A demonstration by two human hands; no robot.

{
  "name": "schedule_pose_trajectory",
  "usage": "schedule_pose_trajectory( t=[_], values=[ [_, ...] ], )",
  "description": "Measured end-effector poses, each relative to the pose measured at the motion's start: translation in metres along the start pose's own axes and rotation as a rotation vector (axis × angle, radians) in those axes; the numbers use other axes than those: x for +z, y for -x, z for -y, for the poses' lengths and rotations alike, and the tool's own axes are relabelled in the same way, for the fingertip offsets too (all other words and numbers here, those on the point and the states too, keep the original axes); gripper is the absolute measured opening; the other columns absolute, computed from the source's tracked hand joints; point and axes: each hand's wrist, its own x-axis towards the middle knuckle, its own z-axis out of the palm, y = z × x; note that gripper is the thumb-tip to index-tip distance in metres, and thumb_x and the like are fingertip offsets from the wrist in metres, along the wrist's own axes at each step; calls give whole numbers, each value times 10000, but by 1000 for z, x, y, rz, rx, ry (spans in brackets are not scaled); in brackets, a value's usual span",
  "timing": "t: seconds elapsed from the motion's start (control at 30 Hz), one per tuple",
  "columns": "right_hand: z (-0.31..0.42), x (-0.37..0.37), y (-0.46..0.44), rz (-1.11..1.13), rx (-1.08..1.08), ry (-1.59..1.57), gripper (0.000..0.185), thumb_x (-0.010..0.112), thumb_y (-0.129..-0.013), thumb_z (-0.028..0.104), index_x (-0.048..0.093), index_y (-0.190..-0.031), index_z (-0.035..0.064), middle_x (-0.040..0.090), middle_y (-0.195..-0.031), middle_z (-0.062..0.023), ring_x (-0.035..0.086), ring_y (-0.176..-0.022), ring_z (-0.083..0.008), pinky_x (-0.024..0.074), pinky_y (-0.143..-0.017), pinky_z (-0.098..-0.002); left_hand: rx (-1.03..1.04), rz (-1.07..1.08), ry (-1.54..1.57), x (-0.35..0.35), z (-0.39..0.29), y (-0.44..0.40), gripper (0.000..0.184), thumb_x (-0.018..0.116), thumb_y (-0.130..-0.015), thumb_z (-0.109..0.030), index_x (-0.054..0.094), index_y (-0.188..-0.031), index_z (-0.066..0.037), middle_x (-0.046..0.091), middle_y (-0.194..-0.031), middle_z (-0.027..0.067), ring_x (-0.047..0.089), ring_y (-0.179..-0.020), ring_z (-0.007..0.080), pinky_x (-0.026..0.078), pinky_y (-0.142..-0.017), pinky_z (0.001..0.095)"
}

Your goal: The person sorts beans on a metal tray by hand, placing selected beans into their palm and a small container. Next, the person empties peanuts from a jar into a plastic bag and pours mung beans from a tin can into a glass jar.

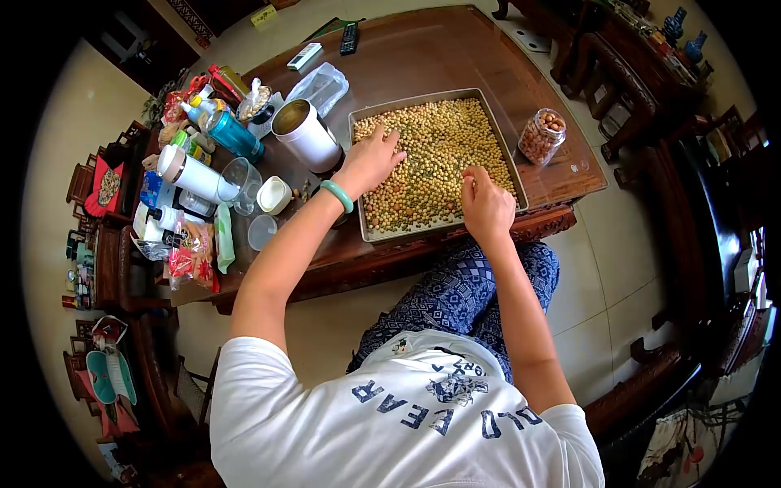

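Note:
A square metal tray (407,234) holds a spread of mixed beans (443,142), yellowish and green, with a few larger reddish-brown ones. My left hand (370,163), with a pale green bangle at the wrist, rests over the tray's left side. Its fingers are apart and touch the beans. Over the tray's front right part is my right hand (488,203), its fingers curled together; whatever they may hold is hidden. To the right of the tray stands a clear jar (543,138) filled with reddish-brown nuts or beans.
Left of the tray stand a white canister (307,138), a small white tub (274,195) and clear plastic cups (242,180). Bottles and packets crowd the wooden table's left end. Behind lie a plastic bag (320,88) and two remote controls (349,38).

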Motion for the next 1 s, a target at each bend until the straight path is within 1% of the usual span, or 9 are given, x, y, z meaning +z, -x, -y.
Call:
schedule_pose_trajectory(
  t=[0.13,0.3,0.53,0.67,0.73,0.77,0.87,0.93,1.0],
  values=[
    [-2,2,0,8,16,-1,140,545,-928,202,641,-984,116,623,-576,-130,628,-534,-315,488,-541,-426,3,55,3,0,-4,-1,372,512,-980,-327,496,-1142,7,543,-1113,279,655,-867,393,550,-750,460],
    [-3,4,1,-18,-5,-4,141,538,-951,229,636,-987,135,579,-523,-72,592,-491,-275,458,-533,-415,61,-8,-85,14,1,-3,267,474,-1000,-271,499,-1021,-5,612,-831,212,662,-727,366,550,-618,440],
    [0,-1,1,-8,-16,-12,134,542,-930,193,635,-974,107,636,-607,-117,623,-534,-306,490,-536,-416,109,-32,-193,24,10,-11,198,495,-956,-175,549,-879,-1,650,-710,196,671,-667,344,548,-583,438],
    [-3,2,1,-25,-36,-25,128,542,-929,190,631,-967,107,635,-607,-119,622,-529,-300,489,-531,-414,52,-60,-41,21,14,-17,207,495,-948,-154,547,-816,-3,618,-652,205,650,-581,292,525,-546,422],
    [-3,3,2,-26,-43,-16,127,541,-929,190,629,-965,107,634,-607,-121,621,-527,-298,489,-528,-413,-139,-99,469,13,14,-22,217,490,-957,-146,525,-773,-37,557,-575,102,520,-454,212,433,-445,360],
    [-3,3,2,-30,-42,-11,124,543,-927,191,629,-960,109,631,-602,-121,619,-521,-299,488,-523,-413,-141,-97,470,13,15,-25,217,490,-957,-146,525,-773,-37,557,-575,102,520,-454,212,433,-445,360],
    [-2,3,1,-45,-49,-10,121,546,-925,194,633,-953,115,622,-582,-118,616,-508,-301,487,-514,-413,-752,322,2435,15,20,-27,257,488,-969,-132,456,-719,-81,397,-619,-19,373,-504,122,303,-439,257],
    [-1,2,1,-58,-58,-13,120,549,-924,197,636,-950,119,615,-568,-115,615,-502,-301,486,-511,-413,-616,184,2695,8,0,-17,225,425,-983,-110,477,-775,-40,491,-787,74,470,-703,155,417,-591,275],
    [-1,2,1,-55,-36,-10,119,553,-922,199,644,-947,126,600,-542,-111,613,-494,-300,486,-511,-416,-953,-44,2699,1,-20,-11,188,397,-988,-108,515,-886,-3,543,-969,136,517,-839,194,470,-704,319]
  ],
)
